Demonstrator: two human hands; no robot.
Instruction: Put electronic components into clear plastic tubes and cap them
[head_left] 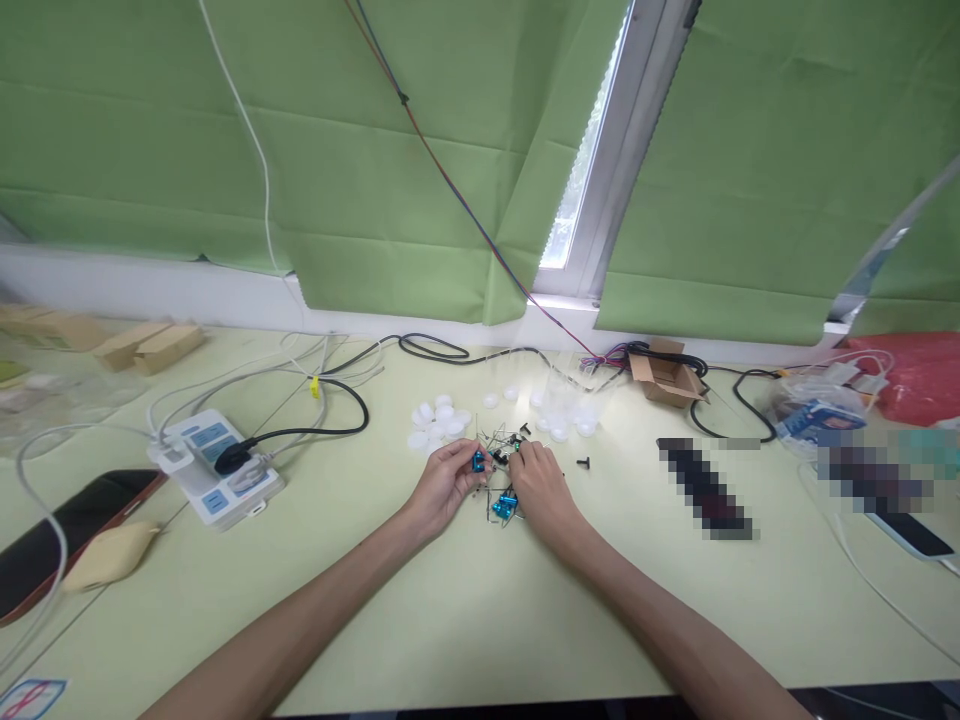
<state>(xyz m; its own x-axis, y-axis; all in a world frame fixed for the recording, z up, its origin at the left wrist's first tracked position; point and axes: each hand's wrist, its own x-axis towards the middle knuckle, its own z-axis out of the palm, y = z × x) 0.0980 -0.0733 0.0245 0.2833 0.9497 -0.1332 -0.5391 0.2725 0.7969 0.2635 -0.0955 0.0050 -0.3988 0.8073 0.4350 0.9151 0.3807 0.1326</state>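
Between thumb and fingers, my left hand (447,482) pinches a small shiny blue part (478,461). Close beside it, my right hand (538,487) has its fingers curled down into a pile of thin wire-like pieces and small black parts (500,457); whatever its fingertips hold is hidden. More blue parts (504,506) lie on the table just below, between the two hands. A small black T-shaped piece (583,463) lies apart, to the right of my right hand. Behind the hands are white round caps (439,422) on the left and another group of white round pieces (562,420) on the right.
A white power strip (223,470) with plugs and cables stands at left, near a phone (82,520) and a cream case (111,556). An open cardboard box (666,375) sits at the back right. Black cable (435,350) runs along the wall. A blurred dark object (705,488) lies right.
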